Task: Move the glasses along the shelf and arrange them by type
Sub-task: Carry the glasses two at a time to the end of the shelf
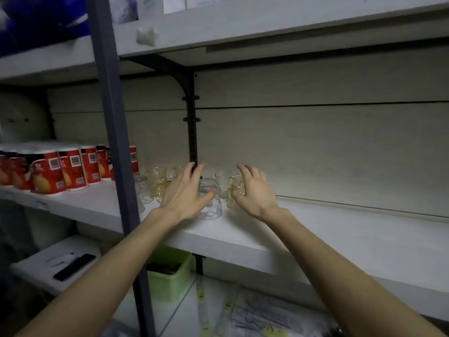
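Observation:
Several small clear and amber glasses stand in a cluster on the white shelf. A clear dimpled glass is at the front. My left hand reaches over its left side with fingers spread and the thumb resting on the glass. Amber glasses stand behind and to the left of that hand. My right hand hovers with fingers apart, its fingertips against an amber glass. Another clear glass shows between the two hands. Neither hand has closed around a glass.
Red cans fill the shelf to the left, beyond a grey-blue upright post. A black bracket runs down the back wall behind the glasses. Below are a green bin and a dark phone on a white box.

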